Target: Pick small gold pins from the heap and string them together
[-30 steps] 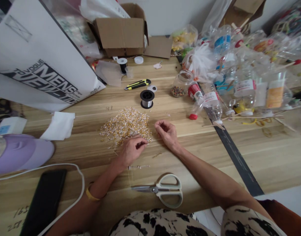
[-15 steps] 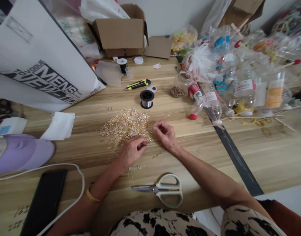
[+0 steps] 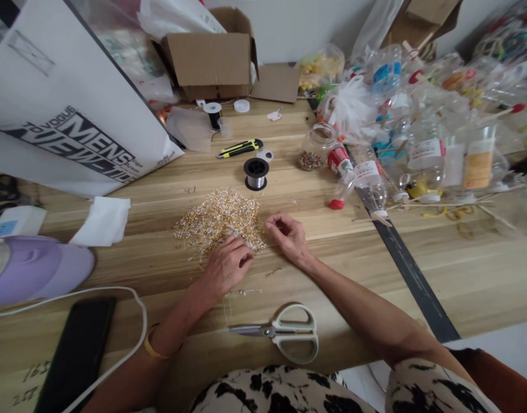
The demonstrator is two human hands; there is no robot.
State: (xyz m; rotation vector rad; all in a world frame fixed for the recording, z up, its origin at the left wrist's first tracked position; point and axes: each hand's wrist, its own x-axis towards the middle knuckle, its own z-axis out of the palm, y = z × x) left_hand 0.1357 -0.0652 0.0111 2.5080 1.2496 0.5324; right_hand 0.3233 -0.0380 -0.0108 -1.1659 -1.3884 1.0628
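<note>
A loose pile of small gold and clear beads (image 3: 222, 212) lies on the wooden table. My left hand (image 3: 229, 263) rests at its front edge, fingers curled together with their tips down among the beads; what they hold, if anything, is hidden. Just right of the pile, my right hand (image 3: 289, 236) is closed in a pinch, thumb against index finger, on something too small to make out. Below my left hand lies a short chain-like strand (image 3: 246, 292) with thin thread. Closer to my body are scissors (image 3: 280, 331) with pale handles, lying flat.
Behind the beads stand a black wire spool (image 3: 256, 175), a yellow-black box cutter (image 3: 239, 148) and a jar of mixed beads (image 3: 312, 155). Plastic bottles (image 3: 426, 152) crowd the right. At left are a white bag (image 3: 69, 109), a purple appliance (image 3: 52, 267) and a black phone (image 3: 80, 350).
My left hand has shifted slightly left and away from me, its fingers reaching into the beads. My right hand stays almost in place, still pinched.
</note>
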